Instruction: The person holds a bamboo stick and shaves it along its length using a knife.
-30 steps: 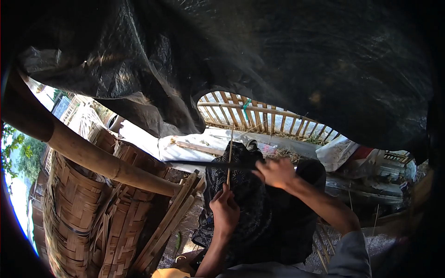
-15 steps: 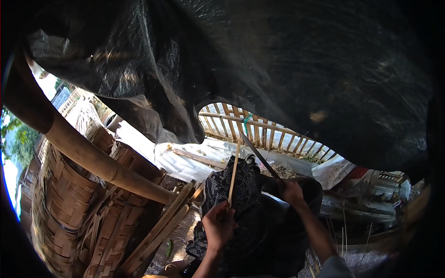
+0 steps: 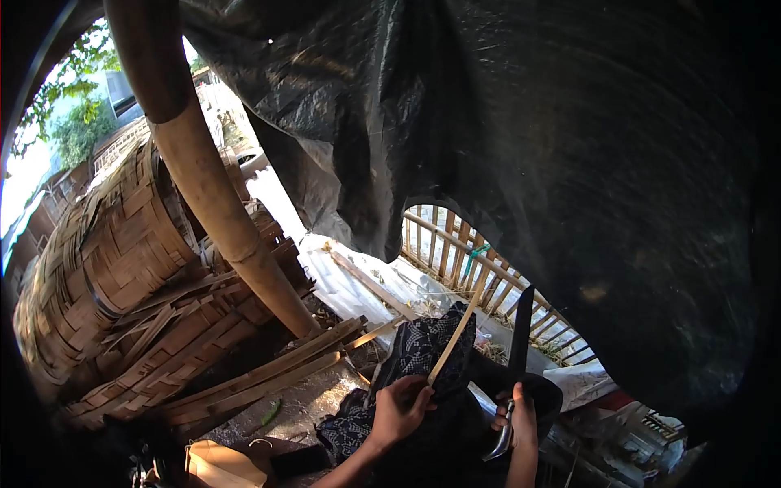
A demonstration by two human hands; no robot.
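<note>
My left hand point(image 3: 399, 415) is closed around the lower end of a pale, flat bamboo strip point(image 3: 456, 335). The strip slants up and away to the right, over a dark patterned cloth point(image 3: 419, 346) on my lap. To its right, my right hand point(image 3: 521, 415) grips the handle of a machete point(image 3: 521, 332), thumb along the upper part of the handle. Its long dark blade points upward, and the curved handle end shows below my fingers. Blade and strip are apart.
Woven bamboo baskets point(image 3: 134, 252) lie at left behind a thick bamboo pole point(image 3: 207, 187). Split bamboo pieces point(image 3: 268, 378) rest beside my lap. Black plastic sheeting point(image 3: 602, 146) hangs low in front, with a slatted bamboo fence point(image 3: 496, 276) beyond. A tan object point(image 3: 224, 464) sits lower left.
The view has turned, tilting the surroundings. The machete has swung from leaning left across the strip's tip to nearly upright, apart from it. Both hands keep their holds.
</note>
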